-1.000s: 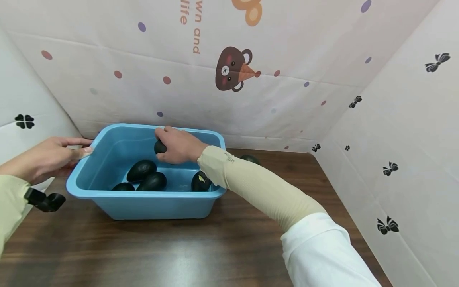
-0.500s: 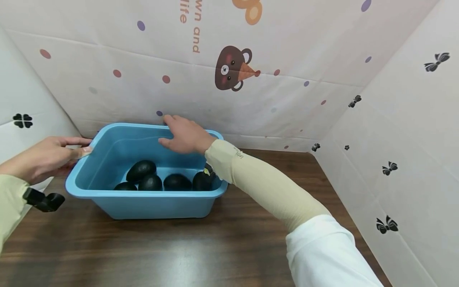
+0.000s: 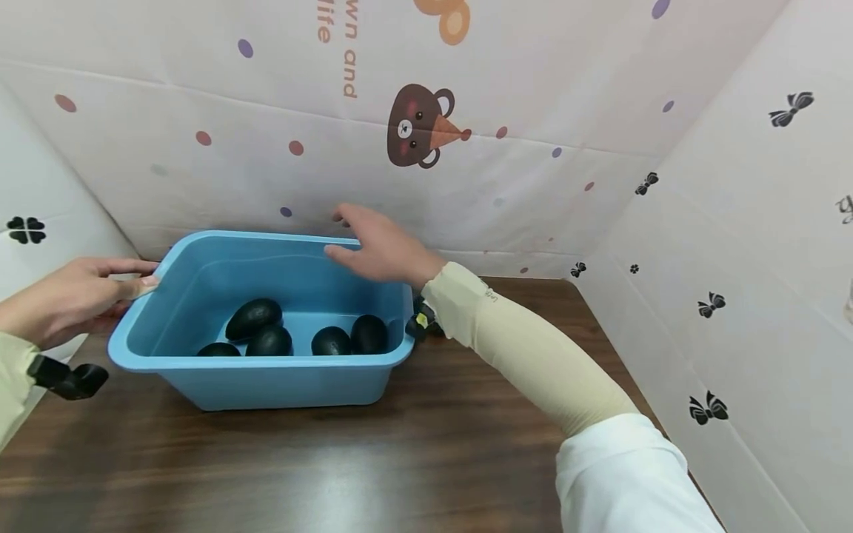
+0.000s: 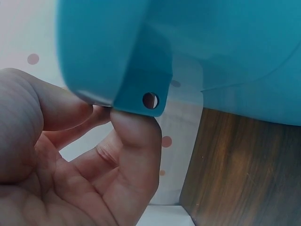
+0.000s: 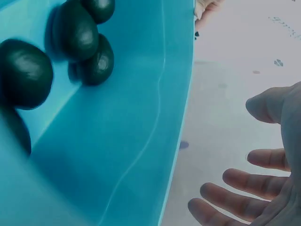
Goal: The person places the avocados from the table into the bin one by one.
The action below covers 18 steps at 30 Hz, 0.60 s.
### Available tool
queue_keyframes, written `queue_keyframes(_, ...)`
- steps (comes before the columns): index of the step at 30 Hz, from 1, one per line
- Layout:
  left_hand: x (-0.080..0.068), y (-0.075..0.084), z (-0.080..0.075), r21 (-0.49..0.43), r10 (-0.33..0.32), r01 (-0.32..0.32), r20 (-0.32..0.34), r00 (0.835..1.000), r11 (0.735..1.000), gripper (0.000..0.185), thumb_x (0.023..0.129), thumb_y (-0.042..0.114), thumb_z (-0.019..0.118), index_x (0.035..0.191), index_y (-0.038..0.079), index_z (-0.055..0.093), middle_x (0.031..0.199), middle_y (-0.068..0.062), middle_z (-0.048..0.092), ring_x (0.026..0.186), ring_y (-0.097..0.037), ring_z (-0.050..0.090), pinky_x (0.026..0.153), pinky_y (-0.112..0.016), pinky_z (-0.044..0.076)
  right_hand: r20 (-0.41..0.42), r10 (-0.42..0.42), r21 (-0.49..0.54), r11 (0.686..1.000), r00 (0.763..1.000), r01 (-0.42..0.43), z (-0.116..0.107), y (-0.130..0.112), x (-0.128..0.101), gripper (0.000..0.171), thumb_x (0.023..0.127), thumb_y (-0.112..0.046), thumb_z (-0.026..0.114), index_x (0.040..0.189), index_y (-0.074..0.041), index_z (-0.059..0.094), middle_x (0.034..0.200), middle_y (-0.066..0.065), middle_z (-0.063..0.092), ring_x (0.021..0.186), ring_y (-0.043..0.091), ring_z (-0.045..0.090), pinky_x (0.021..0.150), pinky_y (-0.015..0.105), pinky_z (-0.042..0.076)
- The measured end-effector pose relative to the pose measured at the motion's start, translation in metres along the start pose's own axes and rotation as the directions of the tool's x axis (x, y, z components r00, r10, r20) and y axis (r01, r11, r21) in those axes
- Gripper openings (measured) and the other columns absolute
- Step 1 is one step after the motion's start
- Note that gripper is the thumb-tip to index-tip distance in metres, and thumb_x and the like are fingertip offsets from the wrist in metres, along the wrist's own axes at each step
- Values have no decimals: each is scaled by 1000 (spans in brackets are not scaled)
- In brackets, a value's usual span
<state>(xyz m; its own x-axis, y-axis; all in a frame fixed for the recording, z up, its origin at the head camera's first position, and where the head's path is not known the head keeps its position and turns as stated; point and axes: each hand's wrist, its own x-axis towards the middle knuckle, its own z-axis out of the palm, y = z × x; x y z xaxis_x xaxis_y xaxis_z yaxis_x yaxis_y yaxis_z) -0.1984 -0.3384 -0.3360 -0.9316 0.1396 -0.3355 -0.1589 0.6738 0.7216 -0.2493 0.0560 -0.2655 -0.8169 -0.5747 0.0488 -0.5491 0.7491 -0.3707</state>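
A blue plastic tub (image 3: 280, 385) stands on the dark wooden table (image 3: 400, 459). Several dark avocados (image 3: 253, 317) lie on its bottom; two of them (image 3: 331, 340) lie side by side near the right wall. My left hand (image 3: 80, 292) pinches the tub's left corner rim; in the left wrist view its fingers (image 4: 136, 141) sit under the rim (image 4: 141, 99). My right hand (image 3: 383, 248) hovers open and empty over the tub's back right rim. The right wrist view shows its spread fingers (image 5: 235, 181) beside the tub wall (image 5: 117, 141) and avocados (image 5: 75, 33).
One more avocado (image 3: 418, 326) with a yellow sticker lies on the table just right of the tub, partly behind my right forearm. Patterned white panels (image 3: 533, 111) close off the back, left and right sides. A black strap part (image 3: 67, 379) hangs at my left wrist.
My right hand let go of an avocado inside the tub, then rose and drifted right over the back rim. The avocado now lies with the others. My left hand stayed on the rim.
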Motion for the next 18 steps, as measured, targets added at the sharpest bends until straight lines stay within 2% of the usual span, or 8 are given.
queue_keyframes(3, -1, -3, 0, 5, -4, 4, -13, 1000, 1000, 73, 113, 36, 38, 160, -13, 10, 109, -27, 71, 83, -26, 72, 78, -54, 66, -15, 15, 1, 1000, 1000, -15, -3, 8, -6, 58, 105, -42, 59, 155, -16, 43, 157, 3, 51, 141, 17, 52, 117, 41, 48)
queue_keyframes(9, -2, -6, -1, 11, -11, 12, -25, 1000, 1000, 72, 114, 35, 38, 159, -14, 11, 103, -21, 72, 82, -25, 71, 77, -52, 66, -74, 22, 23, 1000, 997, -20, -6, 34, -14, 59, 105, -39, 60, 155, -11, 44, 158, 9, 50, 142, 24, 51, 119, 45, 47)
queue_keyframes(14, -2, -8, -1, 17, -12, 13, -34, 999, 1000, 72, 114, 35, 37, 159, -14, 10, 116, -42, 63, 83, -26, 72, 76, -53, 66, -105, 81, 35, 996, 991, -78, -8, 64, -20, 59, 106, -38, 60, 156, -11, 43, 159, 9, 48, 144, 29, 49, 120, 50, 45)
queue_keyframes(18, -3, -10, 0, 29, -11, 13, -46, 999, 1000, 72, 114, 35, 36, 159, -13, 8, 132, -51, 49, 84, -26, 72, 77, -54, 66, -117, 140, 67, 989, 983, -133, -6, 88, -27, 57, 105, -34, 60, 156, -12, 44, 160, 9, 46, 145, 30, 48, 120, 53, 44)
